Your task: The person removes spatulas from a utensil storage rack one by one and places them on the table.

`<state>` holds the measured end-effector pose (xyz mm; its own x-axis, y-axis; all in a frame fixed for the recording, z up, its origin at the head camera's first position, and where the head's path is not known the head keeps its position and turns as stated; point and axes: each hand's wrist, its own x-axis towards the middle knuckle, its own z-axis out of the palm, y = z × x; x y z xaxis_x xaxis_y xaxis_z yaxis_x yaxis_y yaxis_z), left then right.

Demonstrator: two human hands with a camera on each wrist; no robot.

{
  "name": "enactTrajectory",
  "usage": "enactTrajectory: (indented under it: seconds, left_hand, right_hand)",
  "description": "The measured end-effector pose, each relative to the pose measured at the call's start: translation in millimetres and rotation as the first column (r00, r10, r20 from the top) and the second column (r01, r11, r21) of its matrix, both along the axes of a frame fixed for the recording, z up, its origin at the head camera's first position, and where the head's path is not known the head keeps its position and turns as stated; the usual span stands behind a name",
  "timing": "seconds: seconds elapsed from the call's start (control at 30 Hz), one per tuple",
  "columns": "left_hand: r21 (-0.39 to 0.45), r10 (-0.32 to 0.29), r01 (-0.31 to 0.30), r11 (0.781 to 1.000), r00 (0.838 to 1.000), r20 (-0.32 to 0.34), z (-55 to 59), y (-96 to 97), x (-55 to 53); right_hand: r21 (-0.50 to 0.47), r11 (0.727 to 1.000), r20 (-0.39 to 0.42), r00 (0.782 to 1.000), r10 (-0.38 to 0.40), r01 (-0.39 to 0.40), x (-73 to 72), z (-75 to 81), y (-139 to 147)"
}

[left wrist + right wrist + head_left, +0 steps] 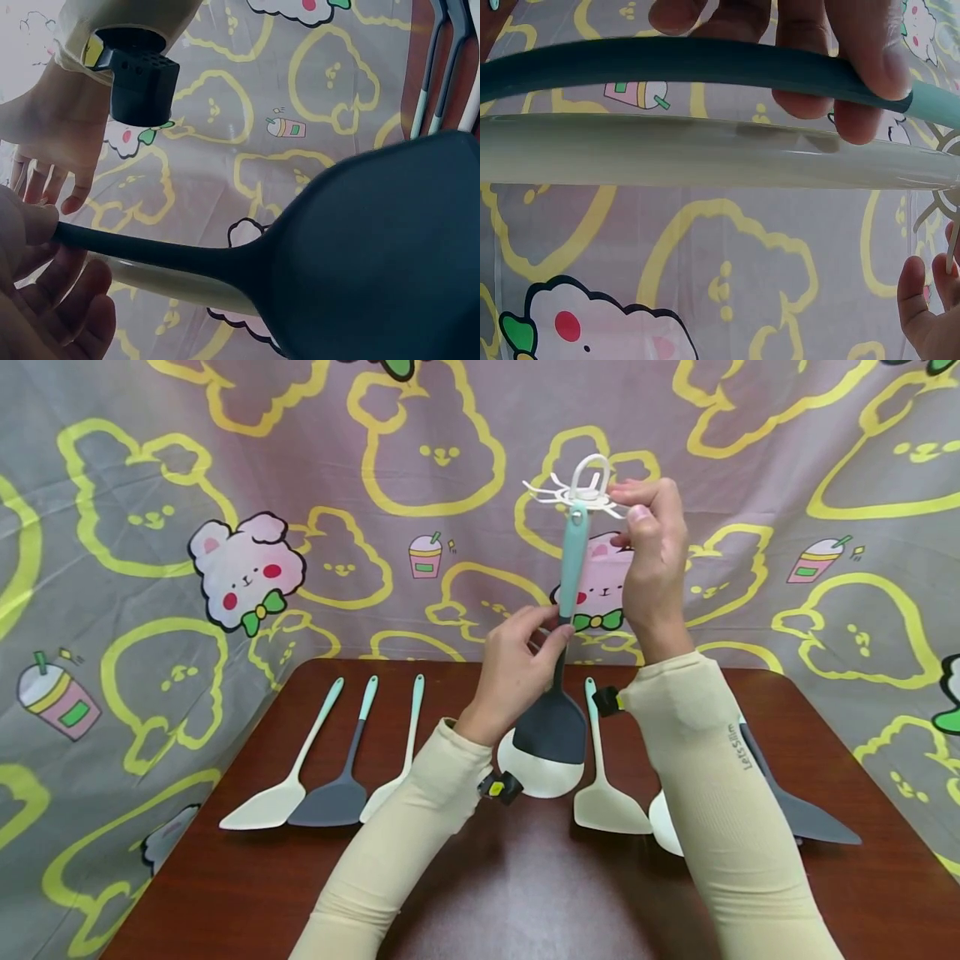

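Note:
A white utensil stand with a loop on top and hooks around it stands mid-table; its round base shows below. In front of its pole a dark grey spatula with a mint handle is upright, blade down. My left hand pinches the spatula's shaft just below the mint part. The handle's holed end is up at the hooks; whether it hangs on one I cannot tell. My right hand is raised to the right, thumb and fingers pinching a hook of the stand.
On the brown table, a cream spatula, a grey spatula and a partly hidden pale utensil lie left. At right lie a beige turner, a white utensil behind my sleeve and a grey turner. A patterned curtain hangs behind.

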<state>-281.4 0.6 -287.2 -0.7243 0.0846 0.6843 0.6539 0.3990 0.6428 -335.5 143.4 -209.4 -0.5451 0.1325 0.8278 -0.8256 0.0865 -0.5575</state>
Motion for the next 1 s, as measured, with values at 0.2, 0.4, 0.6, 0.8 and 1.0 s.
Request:
enactTrajectory:
  seconds: [0.2, 0.4, 0.6, 0.8, 1.0]
  left_hand:
    - [0.011, -0.002, 0.002, 1.000, 1.000, -0.009, -2.7, 0.9, 1.9]
    - [0.015, -0.007, 0.006, 1.000, 1.000, 0.027, -3.6, -0.1, 5.1]
    - [0.017, -0.012, 0.012, 1.000, 0.999, 0.034, -2.7, -0.9, 7.4]
    - [0.019, 0.002, -0.003, 1.000, 1.000, 0.018, -2.8, -1.9, 9.0]
    - [0.013, 0.022, -0.022, 1.000, 0.999, -0.025, -3.4, -3.1, 10.1]
  right_hand:
    - [-0.003, 1.000, -0.003, 1.000, 0.004, -0.004, 0.6, 1.3, -0.6]
    - [-0.008, 1.000, -0.017, 1.000, 0.010, -0.011, 2.3, 1.0, -0.5]
    - [-0.004, 1.000, -0.019, 1.000, 0.013, -0.013, 3.8, 1.0, 0.2]
    - [0.001, 1.000, -0.023, 1.000, 0.013, -0.013, 3.9, 0.7, -0.9]
    - [-0.003, 1.000, -0.026, 1.000, 0.015, -0.015, 5.4, 1.3, -1.2]
